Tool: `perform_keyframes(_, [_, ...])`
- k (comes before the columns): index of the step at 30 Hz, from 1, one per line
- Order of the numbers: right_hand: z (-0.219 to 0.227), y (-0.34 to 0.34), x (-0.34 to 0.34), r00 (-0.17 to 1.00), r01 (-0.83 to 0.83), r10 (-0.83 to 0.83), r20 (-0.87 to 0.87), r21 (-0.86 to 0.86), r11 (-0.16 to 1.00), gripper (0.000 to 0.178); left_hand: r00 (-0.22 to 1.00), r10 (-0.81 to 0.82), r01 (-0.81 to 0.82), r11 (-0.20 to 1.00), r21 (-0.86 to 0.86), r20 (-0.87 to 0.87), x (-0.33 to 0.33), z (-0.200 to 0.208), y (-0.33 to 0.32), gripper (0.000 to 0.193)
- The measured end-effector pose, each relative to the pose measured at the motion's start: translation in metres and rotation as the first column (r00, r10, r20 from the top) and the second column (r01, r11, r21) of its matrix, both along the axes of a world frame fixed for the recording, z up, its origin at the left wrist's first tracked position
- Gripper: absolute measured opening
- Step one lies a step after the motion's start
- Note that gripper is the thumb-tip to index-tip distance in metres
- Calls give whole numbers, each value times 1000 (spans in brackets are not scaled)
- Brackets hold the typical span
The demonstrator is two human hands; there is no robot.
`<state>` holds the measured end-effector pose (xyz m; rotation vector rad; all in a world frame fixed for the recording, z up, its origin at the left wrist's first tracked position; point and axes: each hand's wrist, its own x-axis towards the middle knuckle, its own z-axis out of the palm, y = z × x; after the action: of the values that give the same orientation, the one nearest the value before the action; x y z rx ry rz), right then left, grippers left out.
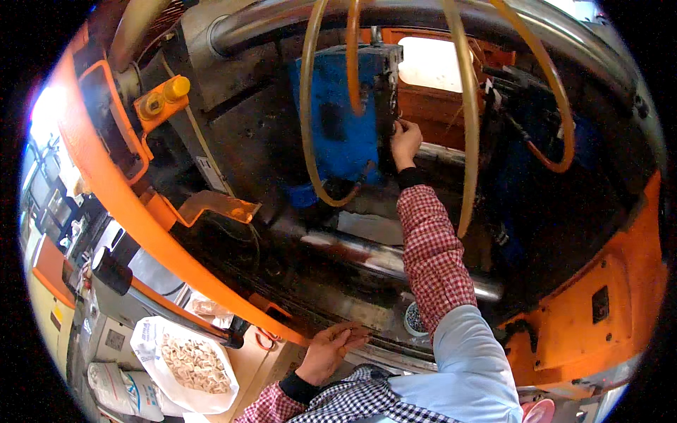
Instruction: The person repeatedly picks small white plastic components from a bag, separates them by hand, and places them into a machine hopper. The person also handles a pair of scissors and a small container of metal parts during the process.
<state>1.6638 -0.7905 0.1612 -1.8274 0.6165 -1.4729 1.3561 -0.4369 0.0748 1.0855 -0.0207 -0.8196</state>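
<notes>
My right hand (406,143) reaches deep into a moulding machine, its fingers pinched together at the dark inner face of the blue mould block (345,113). Whatever the fingertips hold there is too small to make out. Lower down, my left hand (328,354) hovers at the machine's front edge with fingers loosely extended and nothing visible in them. A second blue mould half (546,166) sits in shadow on the right, apart from the first. Amber hoses (465,127) hang in front of the blocks, on either side of my right hand.
An orange frame (134,204) curves along the left, and an orange panel (585,317) stands at right. Polished bars (360,255) cross below my right arm. A white bag (194,363) of small beige parts lies at lower left, near red-handled scissors (266,339). A small cup (415,319) holds pellets.
</notes>
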Motion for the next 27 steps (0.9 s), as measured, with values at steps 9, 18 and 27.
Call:
perform_keyframes(9, [-7,-12,14,1000,2,-2,8,-42,999,18,1000,-30,30,999,-33,-6,12,-14,-1,32])
perform_keyframes(18, [-6,-12,15,999,9,-8,51,-27,1000,19,1000,-22,22,995,-98,4,17,-17,-1,30])
perform_keyframes(27, [-9,1,17,1000,-16,17,10,-107,994,20,999,37,-37,999,-37,-16,12,-16,0,28])
